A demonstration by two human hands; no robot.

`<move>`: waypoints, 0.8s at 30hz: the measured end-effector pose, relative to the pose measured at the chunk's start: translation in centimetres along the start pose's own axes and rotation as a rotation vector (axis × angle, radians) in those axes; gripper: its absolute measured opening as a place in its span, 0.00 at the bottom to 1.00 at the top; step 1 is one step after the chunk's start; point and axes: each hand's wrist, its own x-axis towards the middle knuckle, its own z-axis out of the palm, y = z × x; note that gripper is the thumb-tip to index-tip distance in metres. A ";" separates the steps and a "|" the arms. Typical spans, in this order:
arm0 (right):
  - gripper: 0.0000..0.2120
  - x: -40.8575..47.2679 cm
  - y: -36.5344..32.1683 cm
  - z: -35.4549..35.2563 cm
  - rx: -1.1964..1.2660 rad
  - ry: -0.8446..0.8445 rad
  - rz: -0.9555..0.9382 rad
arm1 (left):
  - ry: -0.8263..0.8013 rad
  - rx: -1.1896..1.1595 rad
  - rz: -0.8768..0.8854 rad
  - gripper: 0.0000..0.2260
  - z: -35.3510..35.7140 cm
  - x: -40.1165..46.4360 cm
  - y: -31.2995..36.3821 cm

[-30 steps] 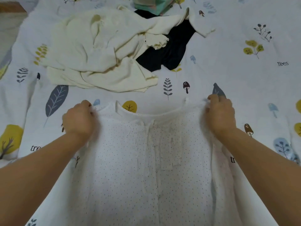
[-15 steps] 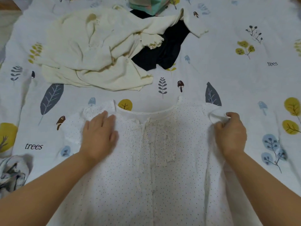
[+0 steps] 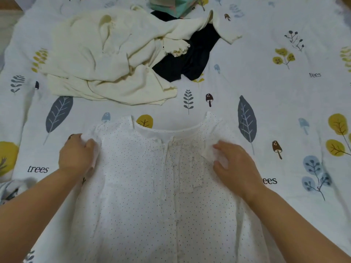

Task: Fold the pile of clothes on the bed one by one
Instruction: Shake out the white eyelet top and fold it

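Observation:
A white dotted garment point(image 3: 152, 186) lies flat on the bed in front of me, front side up, with its neckline pointing away. My left hand point(image 3: 77, 155) grips the garment's left sleeve at the shoulder, fingers curled into the fabric. The right sleeve is folded inward over the chest, and my right hand point(image 3: 235, 164) pinches it between fingers and thumb. Beyond the neckline lies the pile: a crumpled cream garment point(image 3: 106, 59) partly covering a black garment point(image 3: 191, 59).
The bed sheet point(image 3: 284, 103) is white with leaf, tree and mushroom prints. A teal folded item point(image 3: 171, 4) sits at the far edge behind the pile. A bit of patterned cloth point(image 3: 9, 188) shows at the lower left.
My left hand moved from lying flat on the chest out to the left sleeve and took hold of it. My right hand carried the right sleeve inward over the front.

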 end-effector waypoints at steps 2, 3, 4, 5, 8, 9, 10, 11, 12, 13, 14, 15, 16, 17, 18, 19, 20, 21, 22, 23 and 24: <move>0.30 -0.1 0.2 0.7 -0.151 -0.103 -0.044 | 0.027 -0.012 0.014 0.17 -0.4 0.1 -0.2; 0.31 -0.2 0.4 1.1 -0.217 -0.173 -0.032 | 0.059 -0.019 0.018 0.15 -0.7 0.1 -0.2; 0.31 -0.2 0.6 1.4 -0.261 -0.232 -0.015 | 0.096 -0.024 0.025 0.12 -1.0 0.1 -0.2; 0.31 -0.3 0.7 1.6 -0.278 -0.257 -0.005 | 0.140 -0.027 0.040 0.10 -1.2 0.0 0.0; 0.28 -0.5 0.5 1.7 -0.209 -0.199 0.003 | 0.268 -0.043 0.115 0.07 -1.7 -1.0 1.3; 0.28 -0.6 0.4 1.6 -0.176 -0.169 0.006 | 0.289 -0.038 0.167 0.06 -1.8 -1.6 1.9; 0.27 -0.8 0.3 1.6 -0.152 -0.139 0.003 | 0.283 -0.025 0.225 0.06 -1.7 -2.3 2.7; 0.26 -1.0 0.3 1.5 -0.137 -0.115 -0.006 | 0.232 -0.021 0.288 0.06 -1.6 -3.0 3.4; 0.26 -1.1 0.3 1.5 -0.128 -0.100 -0.018 | 0.129 -0.048 0.339 0.07 -1.3 -3.7 4.0; 0.25 -1.4 0.2 1.5 -0.118 -0.092 -0.032 | -0.019 -0.118 0.372 0.08 -0.9 -4.2 4.4; 0.25 -1.5 0.1 1.6 -0.103 -0.083 -0.042 | -0.164 -0.205 0.384 0.10 -0.6 -4.8 4.8; 0.25 -1.7 0.1 1.6 -0.087 -0.066 -0.048 | -0.231 -0.262 0.402 0.11 -0.2 -5.2 4.8; 0.24 -1.8 0.1 1.6 -0.078 -0.041 -0.049 | -0.202 -0.254 0.445 0.12 0.0 -5.6 4.7; 0.25 -1.8 0.2 1.7 -0.082 -0.011 -0.044 | -0.087 -0.174 0.525 0.13 0.5 -5.8 4.2; 0.26 -1.8 0.3 1.8 -0.106 0.008 -0.031 | 0.023 -0.047 0.623 0.14 1.0 -5.8 3.5; 0.27 -1.7 0.4 2.0 -0.149 -0.002 -0.007 | 0.033 0.087 0.695 0.19 1.4 -5.9 2.8; 0.28 -1.6 0.6 2.3 -0.210 -0.046 0.021 | -0.064 0.261 0.724 0.26 1.9 -6.0 2.2; 0.29 -1.5 0.7 2.7 -0.286 -0.119 0.046 | -0.195 0.452 0.727 0.33 2.3 -6.0 1.7; 0.30 -1.4 0.8 3.0 -0.356 -0.200 0.066 | -0.312 0.611 0.705 0.37 2.8 -5.9 1.0; 0.31 -1.3 0.8 3.2 -0.397 -0.265 0.078 | -0.376 0.702 0.680 0.37 3.4 -5.6 0.4; 0.31 -1.2 0.8 3.2 -0.395 -0.290 0.082 | -0.397 0.704 0.658 0.35 3.9 -5.3 0.1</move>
